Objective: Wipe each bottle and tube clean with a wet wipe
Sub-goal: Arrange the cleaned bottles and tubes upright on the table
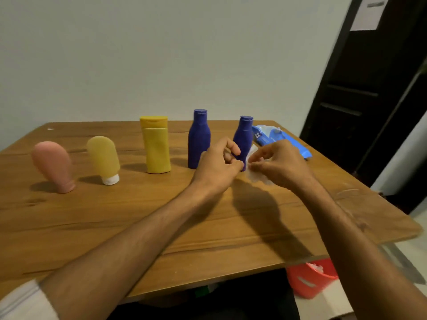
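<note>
Five containers stand in a row on the wooden table (pixel 115 227): a pink tube (pixel 54 166) on its cap, a pale yellow tube (pixel 104 158) on a white cap, a yellow bottle (pixel 156 145), a blue bottle (pixel 199 139) and a second blue bottle (pixel 242 135). My right hand (pixel 279 163) pinches a white wet wipe (pixel 255 175) just in front of the second blue bottle. My left hand (pixel 218 165) is curled beside it, its fingertips close to the wipe's edge; whether they touch the wipe is unclear. Both hands hide the bottle's lower part.
A blue pack of wet wipes (pixel 280 139) lies behind my right hand near the table's right edge. A red bin (pixel 309 279) sits on the floor below the table's right front corner. A dark door (pixel 369 88) stands at right.
</note>
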### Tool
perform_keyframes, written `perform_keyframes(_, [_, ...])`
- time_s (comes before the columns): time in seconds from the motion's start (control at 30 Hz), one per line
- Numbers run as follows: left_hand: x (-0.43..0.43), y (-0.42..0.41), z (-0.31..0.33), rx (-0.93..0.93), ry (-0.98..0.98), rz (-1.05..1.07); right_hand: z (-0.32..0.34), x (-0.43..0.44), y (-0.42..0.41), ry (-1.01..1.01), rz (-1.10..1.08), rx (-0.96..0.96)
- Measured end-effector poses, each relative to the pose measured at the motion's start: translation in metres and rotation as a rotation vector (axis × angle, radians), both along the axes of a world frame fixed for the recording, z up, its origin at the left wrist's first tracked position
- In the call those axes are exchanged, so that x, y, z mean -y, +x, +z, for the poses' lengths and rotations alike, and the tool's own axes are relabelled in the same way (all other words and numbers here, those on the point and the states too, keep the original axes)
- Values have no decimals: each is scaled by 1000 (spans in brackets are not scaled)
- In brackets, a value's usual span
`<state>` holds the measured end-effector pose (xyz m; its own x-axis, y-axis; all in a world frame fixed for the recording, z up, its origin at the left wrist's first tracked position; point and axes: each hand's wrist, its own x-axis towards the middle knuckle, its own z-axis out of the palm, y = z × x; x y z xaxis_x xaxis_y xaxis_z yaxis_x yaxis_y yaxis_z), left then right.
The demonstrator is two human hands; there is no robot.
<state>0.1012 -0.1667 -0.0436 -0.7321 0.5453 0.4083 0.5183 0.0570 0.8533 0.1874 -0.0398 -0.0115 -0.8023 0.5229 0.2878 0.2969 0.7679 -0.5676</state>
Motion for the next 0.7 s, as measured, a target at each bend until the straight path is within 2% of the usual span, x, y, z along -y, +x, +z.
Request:
perform_keyframes(0.2, [-34, 12, -4, 12, -72, -56, 2, -44, 34, 82, -76, 220])
perform_keyframes(0.4, [-42, 10, -9, 27, -93, 41, -11, -64, 44, 12, -59, 345])
perform_keyframes(0.57, [-41, 0, -14, 20, -104, 178, -3, -66, 44, 30, -33, 350])
perform_keyframes(0.7, [-42, -8, -14, 27, -110, 233, 9, -66, 40, 53, -63, 232])
